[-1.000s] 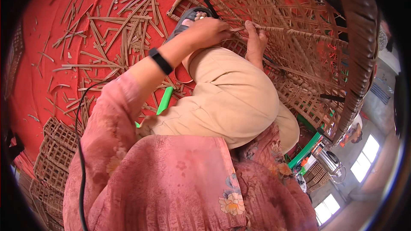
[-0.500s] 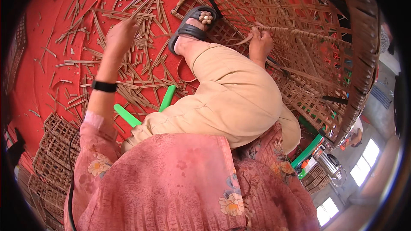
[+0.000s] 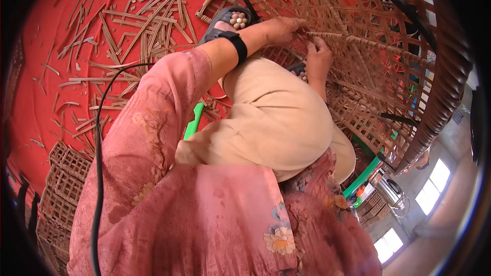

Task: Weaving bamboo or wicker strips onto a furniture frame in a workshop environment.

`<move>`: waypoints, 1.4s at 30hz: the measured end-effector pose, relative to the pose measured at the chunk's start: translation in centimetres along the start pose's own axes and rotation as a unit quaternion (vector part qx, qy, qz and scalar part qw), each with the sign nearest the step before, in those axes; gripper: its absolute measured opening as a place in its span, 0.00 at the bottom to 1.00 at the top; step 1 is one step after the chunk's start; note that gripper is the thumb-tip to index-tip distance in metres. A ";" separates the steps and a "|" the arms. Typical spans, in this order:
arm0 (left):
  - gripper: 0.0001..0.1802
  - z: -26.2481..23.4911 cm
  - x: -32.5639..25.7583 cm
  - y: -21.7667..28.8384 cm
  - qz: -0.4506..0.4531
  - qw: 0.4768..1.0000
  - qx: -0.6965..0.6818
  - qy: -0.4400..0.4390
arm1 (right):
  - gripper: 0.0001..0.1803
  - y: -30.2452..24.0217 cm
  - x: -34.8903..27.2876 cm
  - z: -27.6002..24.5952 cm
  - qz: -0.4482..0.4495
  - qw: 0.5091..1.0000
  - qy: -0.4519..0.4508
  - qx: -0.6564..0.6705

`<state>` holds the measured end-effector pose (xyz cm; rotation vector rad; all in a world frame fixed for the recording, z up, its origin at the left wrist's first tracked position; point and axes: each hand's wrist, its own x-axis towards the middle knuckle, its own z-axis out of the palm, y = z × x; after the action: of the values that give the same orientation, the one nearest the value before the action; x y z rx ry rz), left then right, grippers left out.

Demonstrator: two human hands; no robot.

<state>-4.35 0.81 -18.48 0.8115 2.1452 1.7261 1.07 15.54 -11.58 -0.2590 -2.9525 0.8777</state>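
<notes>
A large openwork wicker basket [image 3: 373, 71], brown and woven of flat strips, lies tilted in front of me on the right. Along its side runs a rod wrapped in cane strip [image 3: 358, 41]. My left hand [image 3: 284, 30] reaches across to the left end of this rod, its fingers bent together there; what they pinch is too small to make out. Just below and to the right, my right hand [image 3: 318, 61] has its fingers curled up against the rod's underside. Whatever is between them is hidden. The two hands are close together.
Cut cane strips [image 3: 148, 20] litter the red floor covering [image 3: 51, 97] on the left. Small woven pieces [image 3: 64, 174] are stacked at lower left. My sandalled foot [image 3: 232, 20] rests beside the basket's edge. A black cable [image 3: 97, 174] hangs along my left sleeve. A metal flask [image 3: 391, 189] stands at right.
My left hand has swung right from over the scattered strips to the wrapped rod. My right hand has shifted slightly right and down, and the loose strip beside it no longer shows.
</notes>
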 end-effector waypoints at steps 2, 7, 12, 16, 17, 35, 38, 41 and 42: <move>0.18 -0.4 0.1 0.6 -0.013 1.000 0.002 -0.011 | 0.10 2.0 0.2 0.3 0.003 0.998 0.011 0.054; 0.25 -0.3 -0.1 -0.2 0.078 0.986 0.144 -0.007 | 0.08 -0.8 1.3 1.4 0.118 0.992 0.045 -0.003; 0.25 -2.5 0.4 1.3 0.082 0.965 0.241 -0.070 | 0.08 1.3 1.8 5.3 0.194 0.913 0.062 0.354; 0.18 -2.5 -0.7 3.5 0.095 0.927 0.360 -0.038 | 0.09 1.3 2.0 5.5 0.182 0.895 0.013 0.407; 0.18 -2.4 -0.8 3.7 0.097 0.927 0.361 -0.037 | 0.09 1.7 2.1 5.3 0.181 0.895 0.014 0.407; 0.22 -8.8 -17.1 1.0 -0.226 0.926 0.301 -0.038 | 0.16 -1.2 -0.3 5.8 0.143 0.949 0.013 0.281; 0.27 -13.2 -24.2 1.1 -0.473 0.854 0.215 0.014 | 0.15 1.1 0.1 5.8 0.108 0.963 0.019 0.246; 0.27 -16.7 -34.0 -2.8 -0.566 0.742 0.359 0.027 | 0.15 1.0 0.2 6.0 0.102 0.968 0.003 0.228; 0.25 -16.9 -35.7 -3.1 -0.571 0.716 0.400 0.028 | 0.14 0.6 0.2 5.5 0.106 0.973 0.001 0.203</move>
<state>14.63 -33.84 -21.91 -0.4898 2.4703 0.1613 0.44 13.11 -16.51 -0.5553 -2.6900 1.4745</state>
